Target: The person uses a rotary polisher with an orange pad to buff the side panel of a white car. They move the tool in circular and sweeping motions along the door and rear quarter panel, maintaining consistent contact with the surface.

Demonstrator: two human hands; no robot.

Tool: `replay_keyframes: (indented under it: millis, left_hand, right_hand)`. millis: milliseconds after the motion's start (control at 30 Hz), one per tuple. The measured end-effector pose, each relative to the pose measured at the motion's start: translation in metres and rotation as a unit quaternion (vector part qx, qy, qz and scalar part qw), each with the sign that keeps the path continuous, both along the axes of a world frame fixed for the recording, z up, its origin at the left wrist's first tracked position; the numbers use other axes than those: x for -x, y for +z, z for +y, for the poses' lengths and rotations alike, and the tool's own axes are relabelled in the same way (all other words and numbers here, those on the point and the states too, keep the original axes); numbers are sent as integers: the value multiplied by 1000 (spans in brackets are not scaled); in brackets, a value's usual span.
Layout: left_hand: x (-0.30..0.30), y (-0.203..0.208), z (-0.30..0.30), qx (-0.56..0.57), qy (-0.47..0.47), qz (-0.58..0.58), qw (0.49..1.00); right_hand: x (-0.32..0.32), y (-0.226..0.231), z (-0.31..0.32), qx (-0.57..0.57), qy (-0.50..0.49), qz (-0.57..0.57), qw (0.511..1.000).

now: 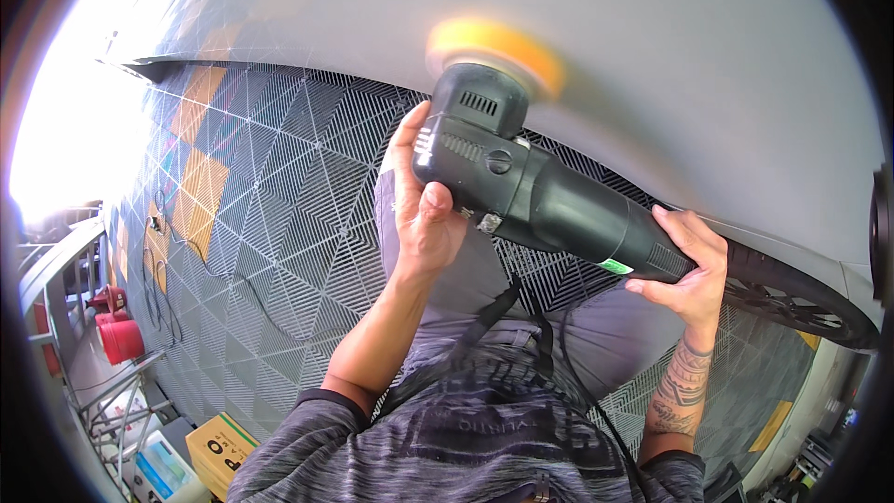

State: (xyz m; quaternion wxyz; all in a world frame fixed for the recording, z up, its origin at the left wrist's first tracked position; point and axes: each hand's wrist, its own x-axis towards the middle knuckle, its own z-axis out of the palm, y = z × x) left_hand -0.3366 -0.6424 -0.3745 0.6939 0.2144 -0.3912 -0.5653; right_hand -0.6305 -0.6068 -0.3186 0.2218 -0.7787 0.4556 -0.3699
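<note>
Polishing of the grey car panel (652,47) was in hand at the upper centre of the frame. The left hand (424,210) was wrapped around the head of the black polisher (531,191), fingers closed on it, while the right hand (684,265) clasped the rear of its body at right of centre. The yellow pad (494,47) was blurred, judged to be spinning flat against the panel. Its cord (559,354) hung down at lower centre. Any next pass would call for even pressure and a level pad, above the tiled floor (270,205).
</note>
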Motion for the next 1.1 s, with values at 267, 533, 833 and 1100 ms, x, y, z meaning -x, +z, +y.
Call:
replay_keyframes:
  millis: [267,533,833,1100]
  left_hand:
    - [-30,21,-7,4,-15,-23,1000]
    - [-50,27,-15,25,-22,12,999]
    - [-59,27,-16,-15,7,35,999]
    - [-74,38,-20,9,-17,33,999]
  right_hand:
    - [-28,0,-6,-8,-1,-39,999]
    - [-46,-3,-15,5,11,-64,998]
    - [-48,5,-16,9,13,-88,996]
    - [-56,19,-21,34,7,-86,996]
